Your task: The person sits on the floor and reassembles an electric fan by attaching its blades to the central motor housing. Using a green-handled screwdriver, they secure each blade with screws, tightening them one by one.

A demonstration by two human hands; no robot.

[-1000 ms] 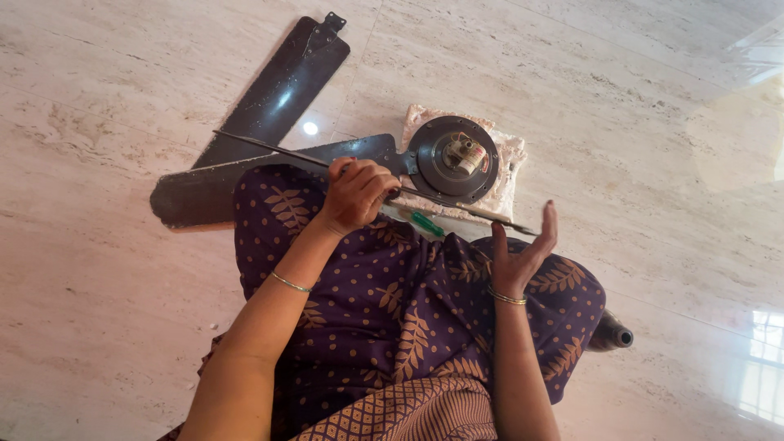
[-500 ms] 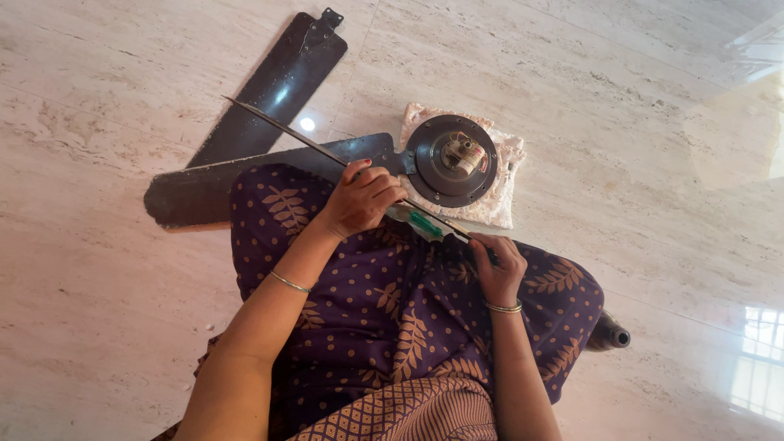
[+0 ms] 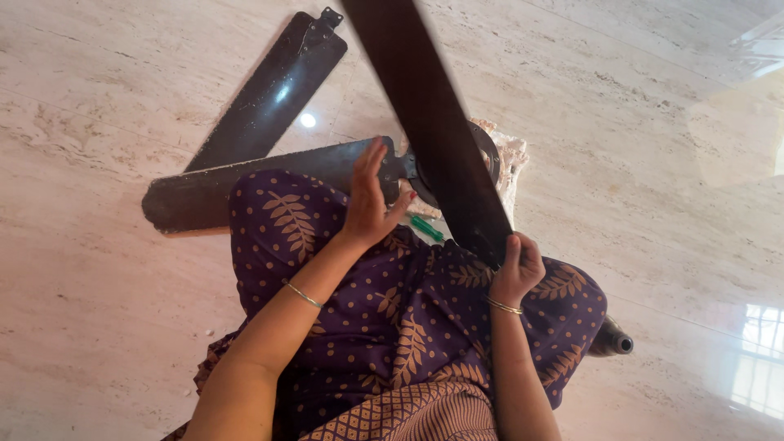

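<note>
We've got the loose fan blade (image 3: 433, 122) up off the floor here, tilted so its broad dark face is toward the camera, running from the top edge of the view down to our lap. Our right hand (image 3: 516, 265) has it by the bottom end, fingers (image 3: 523, 249) wrapped tight around the narrow part just over the knee. Our left hand (image 3: 371, 200) isn't gripping anything: palm open, fingers (image 3: 374, 163) spread and pointing up, just beside the left edge of the blade, though we can't tell if it actually touches.

Behind the raised blade sits the round motor housing (image 3: 488, 151), mostly hidden, resting on a whitish cloth (image 3: 514, 155) on the marble floor (image 3: 122, 310). One blade (image 3: 245, 184) is attached to the housing and lies flat, reaching out to the left, partly under our purple patterned fabric (image 3: 392, 310). Another blade (image 3: 273, 94) lies on the floor further back, angled away, bracket end up top. A green-handled screwdriver (image 3: 427, 229) pokes out on the floor between our hands, close to the lap. There's a dark cylinder-shaped thing (image 3: 614, 339) by our right knee, can't tell what.
</note>
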